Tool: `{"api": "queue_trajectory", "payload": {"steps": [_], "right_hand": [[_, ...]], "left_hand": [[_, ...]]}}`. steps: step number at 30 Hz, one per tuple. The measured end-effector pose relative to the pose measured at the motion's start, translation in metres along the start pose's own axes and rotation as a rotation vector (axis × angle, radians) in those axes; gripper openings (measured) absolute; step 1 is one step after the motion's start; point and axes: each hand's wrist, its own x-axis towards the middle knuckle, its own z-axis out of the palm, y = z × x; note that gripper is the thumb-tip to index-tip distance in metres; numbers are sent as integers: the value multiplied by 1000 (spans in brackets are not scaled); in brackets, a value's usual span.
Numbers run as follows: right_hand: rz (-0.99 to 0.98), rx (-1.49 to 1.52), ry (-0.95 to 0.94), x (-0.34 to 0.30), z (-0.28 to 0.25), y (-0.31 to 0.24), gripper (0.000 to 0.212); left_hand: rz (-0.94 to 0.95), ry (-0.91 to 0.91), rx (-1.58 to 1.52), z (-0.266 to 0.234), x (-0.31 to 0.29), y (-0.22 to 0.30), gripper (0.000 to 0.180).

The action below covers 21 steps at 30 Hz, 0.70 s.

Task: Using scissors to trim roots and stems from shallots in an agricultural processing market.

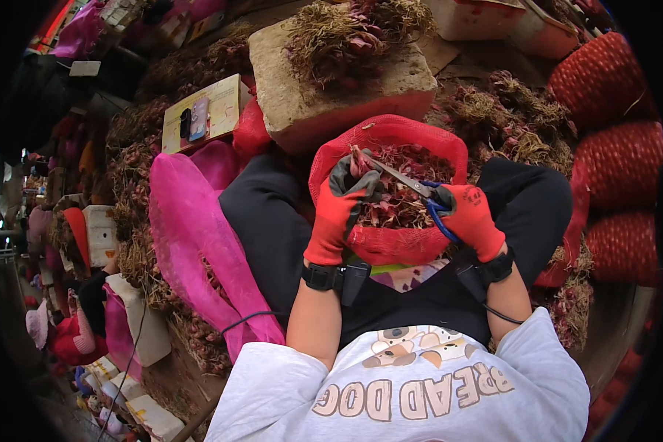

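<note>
- nearest to us is our pale grey t-shirt [420, 390], soft cotton with a cartoon print, and bare forearms reaching away from it over black trousers [272, 221].
- our left hand [340, 206], in a red rubbery glove with grey fingertips, is clenched on a small reddish shallot [360, 160] at the near left rim of the bag.
- our right hand [470, 215], gloved the same way, grips the blue-handled scissors [412, 184]; fingers are curled through the loops, and the thin metal blades point left, their tip touching the shallot.
- between our knees sits the red mesh bag [390, 140], its mouth rolled open in a rounded rim, partly filled with purple-red papery shallots.
- beyond it, a rough pale block [331, 96] carries a tangle of dry, stringy shallot roots and bulbs.
- to the left lies a slick pink mesh sack [191, 228], crumpled and long.
- on the far right, stuffed red net sacks [611, 162] bulge in round, knobbly shapes.
- black wristbands [323, 276] circle both wrists, a thin cable trailing off.
</note>
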Motion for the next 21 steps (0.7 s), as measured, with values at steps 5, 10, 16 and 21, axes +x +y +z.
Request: {"api": "queue_trajectory", "payload": {"steps": [5, 10, 16, 21], "right_hand": [[60, 20, -102, -1, -4, -3, 18], [27, -5, -122, -1, -3, 0, 18], [99, 114, -58, -5, 15, -1, 19], [257, -7, -66, -3, 18, 3, 20]], "left_hand": [[12, 4, -36, 3, 1, -6, 34], [14, 14, -123, -5, 3, -15, 34], [21, 11, -71, 3, 0, -13, 33], [-30, 49, -102, 18, -4, -8, 29]]}}
